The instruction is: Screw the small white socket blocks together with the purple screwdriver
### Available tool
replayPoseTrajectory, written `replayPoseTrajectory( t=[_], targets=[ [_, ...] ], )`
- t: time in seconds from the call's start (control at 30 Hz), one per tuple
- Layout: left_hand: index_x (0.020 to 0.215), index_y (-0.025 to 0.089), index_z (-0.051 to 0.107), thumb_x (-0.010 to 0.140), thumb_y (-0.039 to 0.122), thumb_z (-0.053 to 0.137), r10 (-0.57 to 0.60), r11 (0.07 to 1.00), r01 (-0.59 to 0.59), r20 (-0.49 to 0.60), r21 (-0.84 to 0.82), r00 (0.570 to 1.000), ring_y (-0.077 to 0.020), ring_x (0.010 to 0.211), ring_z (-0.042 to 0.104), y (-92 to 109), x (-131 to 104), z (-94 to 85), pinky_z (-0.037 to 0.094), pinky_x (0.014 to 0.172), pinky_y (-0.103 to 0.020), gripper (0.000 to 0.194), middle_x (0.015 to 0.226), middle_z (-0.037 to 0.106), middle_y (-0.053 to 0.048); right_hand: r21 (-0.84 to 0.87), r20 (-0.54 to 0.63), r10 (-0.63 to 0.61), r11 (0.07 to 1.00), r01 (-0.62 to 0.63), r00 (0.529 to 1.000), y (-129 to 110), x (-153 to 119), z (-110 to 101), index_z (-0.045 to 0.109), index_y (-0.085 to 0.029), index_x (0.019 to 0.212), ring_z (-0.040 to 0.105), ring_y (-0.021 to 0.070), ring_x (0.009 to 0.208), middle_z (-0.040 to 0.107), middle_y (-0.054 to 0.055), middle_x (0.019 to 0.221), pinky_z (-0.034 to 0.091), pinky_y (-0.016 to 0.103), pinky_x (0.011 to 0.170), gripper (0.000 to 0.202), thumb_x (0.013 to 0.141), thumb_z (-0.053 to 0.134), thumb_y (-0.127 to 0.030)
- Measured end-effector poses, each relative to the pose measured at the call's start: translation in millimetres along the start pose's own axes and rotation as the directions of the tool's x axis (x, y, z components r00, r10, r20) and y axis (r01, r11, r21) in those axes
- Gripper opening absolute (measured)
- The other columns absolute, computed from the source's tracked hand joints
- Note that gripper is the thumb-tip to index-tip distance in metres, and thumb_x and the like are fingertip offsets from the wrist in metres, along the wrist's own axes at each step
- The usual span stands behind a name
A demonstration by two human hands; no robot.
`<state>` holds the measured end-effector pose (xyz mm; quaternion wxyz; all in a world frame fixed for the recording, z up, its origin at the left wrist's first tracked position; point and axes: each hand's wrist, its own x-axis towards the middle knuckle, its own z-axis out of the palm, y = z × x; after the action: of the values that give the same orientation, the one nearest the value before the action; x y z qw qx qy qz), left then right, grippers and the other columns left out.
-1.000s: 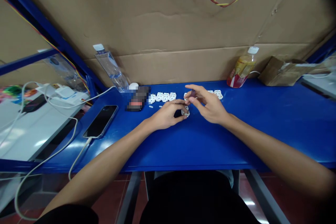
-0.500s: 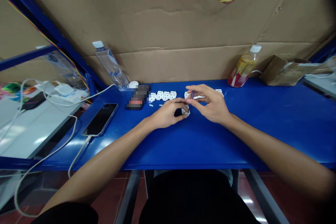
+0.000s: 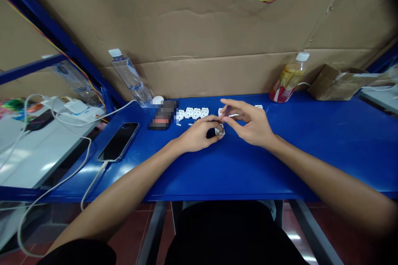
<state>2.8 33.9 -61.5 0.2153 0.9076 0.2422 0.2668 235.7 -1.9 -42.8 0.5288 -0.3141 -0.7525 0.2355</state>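
My left hand (image 3: 199, 133) curls its thumb and fingers around a small white plastic piece (image 3: 219, 131) at the middle of the blue table. Fingers cover much of that piece. Close beside it, my right hand (image 3: 250, 123) pinches a small purple see-through piece (image 3: 228, 110) between thumb and fingers, just above the white one. The fingertips of both hands nearly meet. Behind my left hand stands a row of several similar white plastic pieces (image 3: 196, 113). More white pieces (image 3: 258, 107) lie partly hidden behind my right hand. Small clear slips (image 3: 178, 124) rest in front of the row.
A phone (image 3: 119, 141) on a charging cable lies on the table (image 3: 248, 174) at left, near a blurred-out dark object (image 3: 163, 114). A clear bottle (image 3: 132, 78), a yellow drink bottle (image 3: 288, 78) and a cardboard box (image 3: 334, 84) stand along the cardboard back wall.
Both hands stay almost where they were, with the same pieces in them. The purple piece looks slightly turned between my right fingers.
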Motion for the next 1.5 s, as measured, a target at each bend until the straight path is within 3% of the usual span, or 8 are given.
replayPoseTrajectory(
  t=[0.13,0.3,0.47,0.67,0.93,1.2,1.37,1.5],
  targets=[
    [0.11,0.022,0.079,0.103,0.025,0.073,-0.001,1.0,0.001,0.012,-0.014,1.0,-0.0303,0.143,0.064,1.8,0.2,-0.6,0.052,0.123,-0.053,0.009,0.144,0.071,-0.012,0.051,0.042,0.012,0.999,-0.014,0.999,1.1,-0.8,0.9,0.064,-0.034,0.153,0.079,0.0236,0.123,0.078,0.005,0.139,0.072,0.043,0.105,0.048,0.106,0.068,-0.025],
    [0.112,0.023,0.079,0.104,0.024,0.072,-0.008,1.0,0.009,0.01,-0.008,1.0,-0.0264,0.122,0.072,3.2,0.6,-1.4,0.059,0.112,-0.05,0.011,0.131,0.073,-0.01,-0.003,-0.034,-0.071,0.997,0.071,0.997,1.4,-2.2,0.4,0.077,-0.04,0.139,0.082,0.0217,0.107,0.081,0.001,0.127,0.076,0.044,0.094,0.04,0.101,0.078,-0.029],
    [0.109,0.023,0.078,0.105,0.026,0.071,0.007,1.0,-0.007,0.001,-0.01,1.0,-0.0281,0.137,0.067,1.7,0.9,-0.3,0.054,0.121,-0.052,0.008,0.137,0.072,-0.01,0.016,0.014,0.001,1.0,-0.001,1.0,1.2,-2.1,-0.2,0.067,-0.033,0.154,0.081,0.0243,0.12,0.081,0.005,0.135,0.073,0.046,0.105,0.048,0.106,0.068,-0.027],
    [0.109,0.023,0.079,0.105,0.026,0.071,-0.003,1.0,0.003,-0.012,0.01,1.0,-0.0256,0.12,0.073,2.6,1.5,-0.2,0.059,0.11,-0.048,0.009,0.129,0.073,-0.009,0.019,-0.018,-0.028,0.999,0.029,0.999,0.0,0.2,-0.9,0.074,-0.039,0.143,0.081,0.0223,0.11,0.079,0.002,0.13,0.075,0.044,0.096,0.043,0.102,0.076,-0.028],
    [0.105,0.022,0.079,0.103,0.023,0.071,-0.031,0.999,0.031,-0.011,-0.017,0.999,-0.0267,0.126,0.072,6.5,3.9,-1.9,0.057,0.113,-0.049,0.009,0.133,0.075,-0.01,0.028,0.026,-0.049,0.998,0.048,0.998,-0.5,-0.6,0.0,0.073,-0.035,0.142,0.079,0.0236,0.119,0.076,0.006,0.138,0.075,0.043,0.096,0.039,0.104,0.07,-0.026],
    [0.095,0.021,0.076,0.095,0.02,0.076,-0.052,0.999,0.048,0.194,0.023,0.98,-0.0241,0.101,0.075,13.8,24.9,-22.6,0.058,0.097,-0.041,0.001,0.106,0.08,-0.006,-0.002,-0.004,-0.025,1.0,0.025,1.0,2.2,0.5,0.3,0.066,-0.031,0.151,0.081,0.0229,0.115,0.079,0.007,0.134,0.074,0.041,0.097,0.047,0.105,0.067,-0.024],
    [0.1,0.02,0.076,0.095,0.024,0.079,-0.104,0.994,0.107,0.177,-0.01,0.979,-0.024,0.103,0.074,8.8,23.0,-21.1,0.055,0.098,-0.041,0.006,0.114,0.078,-0.007,-0.035,-0.017,-0.107,0.994,0.106,0.994,4.0,1.4,-1.7,0.075,-0.032,0.137,0.08,0.0187,0.102,0.077,0.004,0.13,0.076,0.037,0.086,0.038,0.1,0.077,-0.024],
    [0.102,0.021,0.075,0.097,0.025,0.078,-0.079,0.995,0.087,0.151,-0.051,0.985,-0.0244,0.106,0.073,5.6,16.0,-15.1,0.055,0.098,-0.041,0.007,0.117,0.077,-0.008,0.019,0.049,-0.051,0.999,0.05,0.997,10.0,0.0,-1.3,0.062,-0.033,0.151,0.083,0.0178,0.099,0.078,0.003,0.126,0.075,0.036,0.092,0.05,0.103,0.071,-0.021]
  ],
)
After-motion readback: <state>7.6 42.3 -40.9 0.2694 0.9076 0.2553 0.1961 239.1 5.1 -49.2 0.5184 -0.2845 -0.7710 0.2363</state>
